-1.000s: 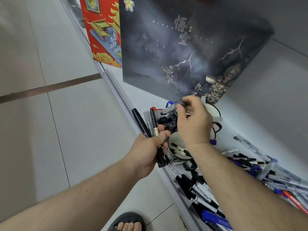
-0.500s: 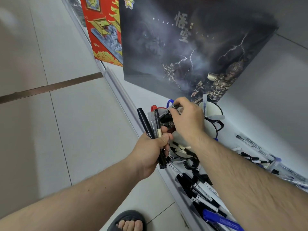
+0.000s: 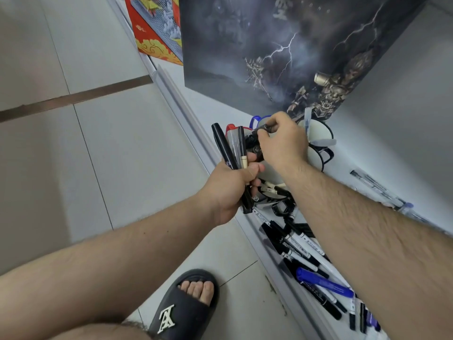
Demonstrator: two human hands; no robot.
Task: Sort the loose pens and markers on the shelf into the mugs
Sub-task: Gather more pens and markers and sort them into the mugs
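My left hand (image 3: 231,186) grips a bundle of pens and markers (image 3: 231,148) upright at the shelf's front edge. Just right of it, my right hand (image 3: 282,141) pinches a dark marker (image 3: 263,128) over a mug stuffed with black markers (image 3: 252,146), which my hands mostly hide. Behind that stand white mugs with black rims (image 3: 318,133), one holding a clear pen. A patterned mug (image 3: 269,195) holding a few pens sits below my left hand. Loose black, white and blue markers (image 3: 304,256) lie on the white shelf (image 3: 215,111).
A large dark poster box (image 3: 282,45) stands right behind the mugs, with a red box (image 3: 157,28) to its left. More pens (image 3: 377,187) lie along the shelf's back wall at right. The tiled floor (image 3: 85,143) and my sandalled foot (image 3: 188,305) are below.
My right hand has carried its marker left and down, from the white mugs to the mug of black markers. My head has tipped downward. The left hand keeps its bundle.
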